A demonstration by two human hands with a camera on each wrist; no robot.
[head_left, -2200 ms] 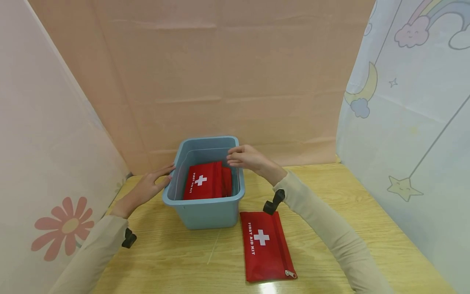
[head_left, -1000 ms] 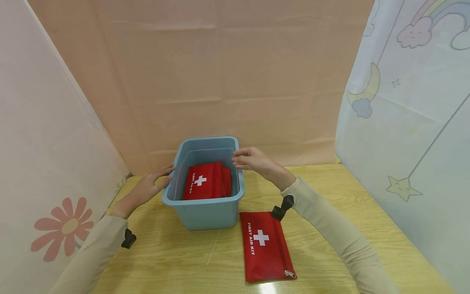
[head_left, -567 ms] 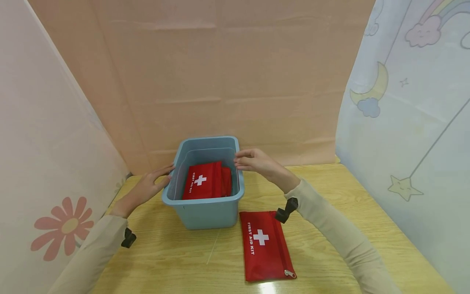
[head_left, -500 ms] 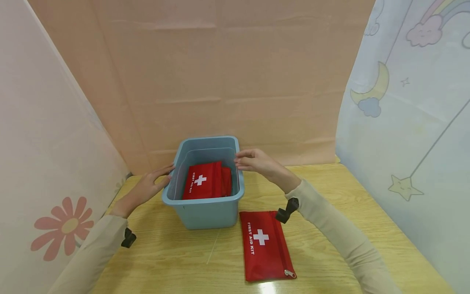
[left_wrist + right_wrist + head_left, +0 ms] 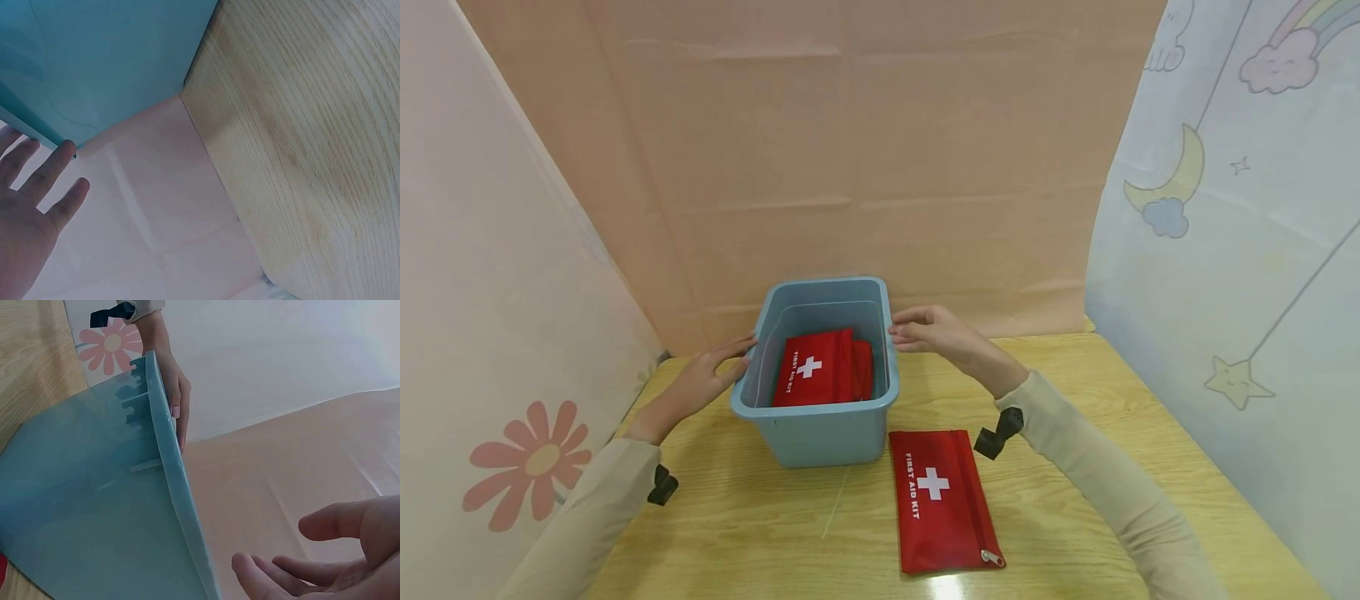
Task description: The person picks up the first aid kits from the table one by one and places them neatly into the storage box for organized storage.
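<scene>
A blue plastic bin [image 5: 826, 435] stands on the wooden table [image 5: 760, 533] and holds red first aid kit pouches [image 5: 816, 367] lying flat inside. My left hand [image 5: 715, 371] lies with straight fingers against the bin's left side; in the left wrist view the left hand [image 5: 31, 206] has a fingertip at the bin [image 5: 106, 56]. My right hand [image 5: 919, 329] hovers just right of the bin's right rim, fingers loosely bent and empty. The right wrist view shows the right hand [image 5: 325, 562] apart from the bin [image 5: 94, 519]. Another red first aid kit pouch [image 5: 942, 500] lies on the table in front.
Cloth screens close in the table: a pink one with a flower [image 5: 527, 467] on the left, a peach one [image 5: 865, 167] behind, a pale blue one with a moon and stars [image 5: 1225, 250] on the right. Black camera mounts sit on both wrists.
My right hand has drawn back to the right, from above the bin's right rim to just outside it. The left hand, the bin and the pouches have stayed put.
</scene>
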